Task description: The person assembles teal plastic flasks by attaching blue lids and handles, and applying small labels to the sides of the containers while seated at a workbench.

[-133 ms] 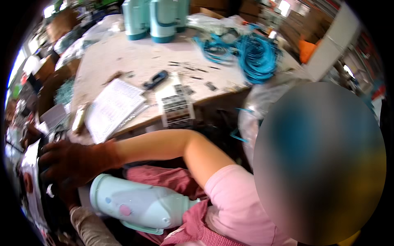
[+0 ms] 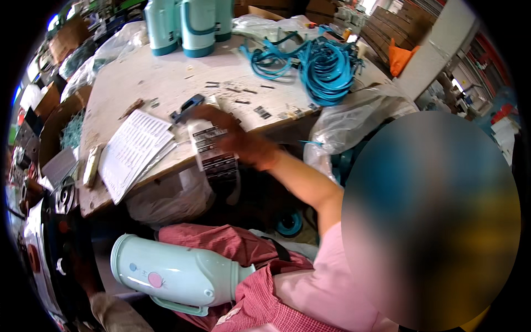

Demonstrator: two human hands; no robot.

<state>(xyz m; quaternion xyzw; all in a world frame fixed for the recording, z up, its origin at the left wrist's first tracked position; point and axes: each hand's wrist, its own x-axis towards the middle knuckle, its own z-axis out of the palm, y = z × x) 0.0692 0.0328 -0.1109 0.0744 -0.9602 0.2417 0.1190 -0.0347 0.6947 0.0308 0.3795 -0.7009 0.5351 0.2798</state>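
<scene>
My right hand (image 2: 235,135), in a brown glove, reaches over the strip of printed labels (image 2: 218,160) at the table's front edge. Its fingers look apart, though motion blurs them, and whether they touch the strip is unclear. Across my lap lies a pale blue thermos jug (image 2: 177,274) with a pink spot. Its narrow neck points toward my body and its handle is on the near side. My left hand (image 2: 84,274) is at the dark machine (image 2: 63,249) on the left, below the jug's wide end. Shadow hides its fingers.
On the table (image 2: 138,72) are standing jugs (image 2: 197,30), coiled blue straps (image 2: 329,72), paper sheets (image 2: 135,149) and a small dark tool (image 2: 191,105). Clear plastic (image 2: 354,119) hangs at its right corner. A large blurred patch covers the lower right.
My right hand has moved from the machine at the left, up and right to the label strip. The view has shifted slightly rightward. The jug stays on my lap.
</scene>
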